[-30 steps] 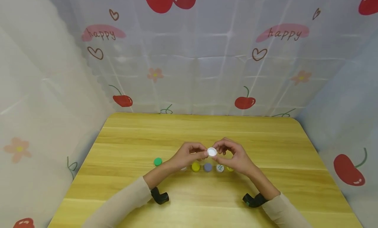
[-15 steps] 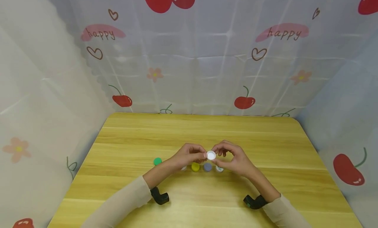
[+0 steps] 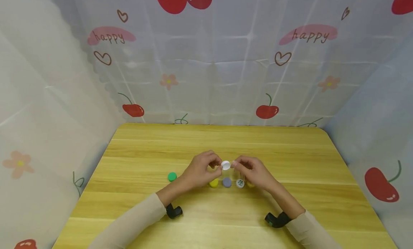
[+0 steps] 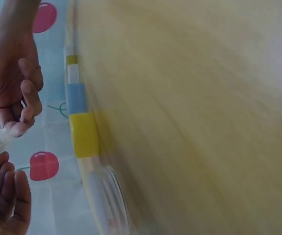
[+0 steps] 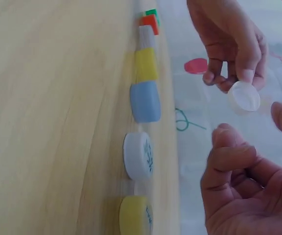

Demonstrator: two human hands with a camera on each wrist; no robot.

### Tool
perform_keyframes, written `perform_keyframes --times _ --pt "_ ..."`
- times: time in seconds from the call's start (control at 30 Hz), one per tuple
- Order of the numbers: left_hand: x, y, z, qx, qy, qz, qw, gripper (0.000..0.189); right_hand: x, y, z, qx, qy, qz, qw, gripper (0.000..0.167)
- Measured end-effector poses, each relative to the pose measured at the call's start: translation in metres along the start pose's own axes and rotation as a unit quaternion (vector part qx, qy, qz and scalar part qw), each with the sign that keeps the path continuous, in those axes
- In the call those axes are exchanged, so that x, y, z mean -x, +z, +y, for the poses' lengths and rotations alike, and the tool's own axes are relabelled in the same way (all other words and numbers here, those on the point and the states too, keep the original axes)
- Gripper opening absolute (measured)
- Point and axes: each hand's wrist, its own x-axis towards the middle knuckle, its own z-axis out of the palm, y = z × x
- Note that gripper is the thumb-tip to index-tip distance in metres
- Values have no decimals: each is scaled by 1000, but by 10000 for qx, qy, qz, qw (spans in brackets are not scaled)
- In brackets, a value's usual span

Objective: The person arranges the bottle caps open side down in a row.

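Note:
A small white bottle cap (image 3: 226, 165) is raised above the table, hollow side showing. My left hand (image 3: 200, 172) pinches its rim between thumb and fingers. Just right of it is my right hand (image 3: 256, 173); in the right wrist view its thumb and bent fingers stand apart, holding nothing, with a gap to the cap. Below the hands runs a row of caps: green (image 3: 172, 176), yellow (image 3: 214, 183), blue-grey (image 3: 227, 182), white with a green print (image 3: 240, 183), and another yellow cap (image 5: 135, 215). An orange-red cap (image 5: 150, 23) and a white cap (image 5: 146, 37) also show in the right wrist view.
The caps stand on a wood-grain table (image 3: 206, 224). Behind it hangs a pale curtain (image 3: 209, 87) printed with cherries and hearts, and more curtain encloses both sides. Black wrist devices (image 3: 276, 220) sit at both wrists.
The white cap has shifted slightly left with my left hand and changed its tilt. My right hand's fingers, at the cap's edge before, now stand a little apart from it.

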Motion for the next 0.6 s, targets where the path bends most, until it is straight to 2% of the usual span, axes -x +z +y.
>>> perform_keyframes --times 0.03,0.1,0.2,0.27,0.33,0.4,0.6 --pt "0 0 0 -331 307 94 9989 5 0 0 0 -198 65 -159 9997 36" --pt "0 0 0 -957 951 265 9905 7 -1 -1 0 -571 159 -449 9972 41" --pt "0 -1 0 -1777 1855 490 9652 12 -1 -1 0 -1028 246 -784 9913 43" --pt "0 -1 1 -2115 2266 584 9489 14 -2 0 1 -1208 235 -942 9879 43" --pt "0 -1 2 -2309 2519 638 9376 14 -2 1 3 -1325 200 -1067 9852 41" --pt "0 0 3 -2395 2614 643 9328 14 -3 2 4 -1350 115 -1150 9841 40" --pt "1 2 4 -2416 2621 583 9325 14 -4 4 5 -1403 1 -1239 9823 39"
